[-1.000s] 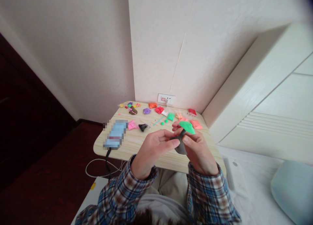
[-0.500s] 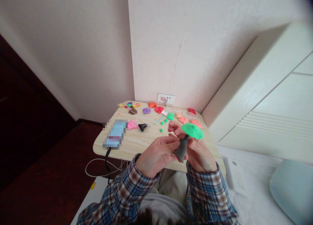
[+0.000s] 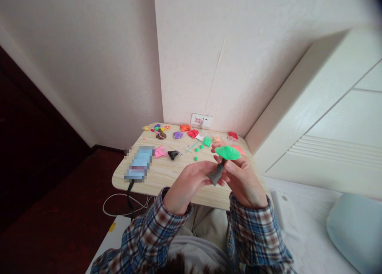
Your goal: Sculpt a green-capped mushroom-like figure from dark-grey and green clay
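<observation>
Clay piece already capped green, left hand and right hand fingers clamped on it; green balls loose, nearer far edge of surface.

Pale wood-grain table: coloured clay packets, green balls, phone

Both forearms in plaid sleeves, reaching forward from near side, angled inward. Left hand: back up, fingers pointing right, bent. Right hand: fingers curled, pointing left and far, thumb extended leftward. Hands close together; wrists bare, well apart.
</observation>
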Demonstrator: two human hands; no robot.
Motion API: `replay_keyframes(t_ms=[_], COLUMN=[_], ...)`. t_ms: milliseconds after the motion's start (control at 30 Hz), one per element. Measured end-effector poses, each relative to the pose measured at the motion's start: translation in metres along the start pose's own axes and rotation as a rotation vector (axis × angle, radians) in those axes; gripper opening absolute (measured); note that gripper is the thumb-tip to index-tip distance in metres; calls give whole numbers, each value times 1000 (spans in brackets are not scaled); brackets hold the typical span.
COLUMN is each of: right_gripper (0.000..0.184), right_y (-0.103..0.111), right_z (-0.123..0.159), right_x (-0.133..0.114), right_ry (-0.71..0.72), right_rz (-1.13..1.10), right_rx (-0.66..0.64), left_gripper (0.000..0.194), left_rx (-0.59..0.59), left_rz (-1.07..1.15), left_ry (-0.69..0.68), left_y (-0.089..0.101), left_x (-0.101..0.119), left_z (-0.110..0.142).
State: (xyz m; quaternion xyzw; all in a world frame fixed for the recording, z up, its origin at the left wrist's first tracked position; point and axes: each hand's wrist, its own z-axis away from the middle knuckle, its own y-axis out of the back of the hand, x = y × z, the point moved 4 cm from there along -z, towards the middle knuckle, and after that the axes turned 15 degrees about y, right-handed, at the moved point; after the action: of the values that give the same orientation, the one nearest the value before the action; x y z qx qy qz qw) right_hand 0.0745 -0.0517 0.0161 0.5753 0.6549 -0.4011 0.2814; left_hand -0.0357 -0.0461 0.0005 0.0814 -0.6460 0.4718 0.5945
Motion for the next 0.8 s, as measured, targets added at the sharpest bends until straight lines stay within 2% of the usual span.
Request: replay_keyframes(t_ms=[67,133,233,367,433,533,667,800], right_gripper=[22,18,17,22,19,13,13,18], right_y=[1,2,1,-3,-4,-4,-3,-3], right_z=[0,-1,0,1,1,1,0,0], right_x=[3,4,6,4,3,2,2,1], right_ry=[-7,8,-1,-36,-43,-31,1,16], right_rz=[-28,-43,-66,-126,-133,-135,-119,-78], right_rx=[26,54,45,-63,-108,-97,-65,-122], left_gripper=[33,34,27,18,18,22,25,28], left_rx=[173,230,216,222,203,167,143,68], left_rz=[-132,-206,-230,-161,-115,-53,44,170], left_ry=[-150,-226,-207,-166,-137,-91,-70,-47], left_y=[5,4,1,3,5,7,6,1], left_x=[11,20,25,20,15,10,6,3], left_z=[5,11,14,10,8,4,1,-1])
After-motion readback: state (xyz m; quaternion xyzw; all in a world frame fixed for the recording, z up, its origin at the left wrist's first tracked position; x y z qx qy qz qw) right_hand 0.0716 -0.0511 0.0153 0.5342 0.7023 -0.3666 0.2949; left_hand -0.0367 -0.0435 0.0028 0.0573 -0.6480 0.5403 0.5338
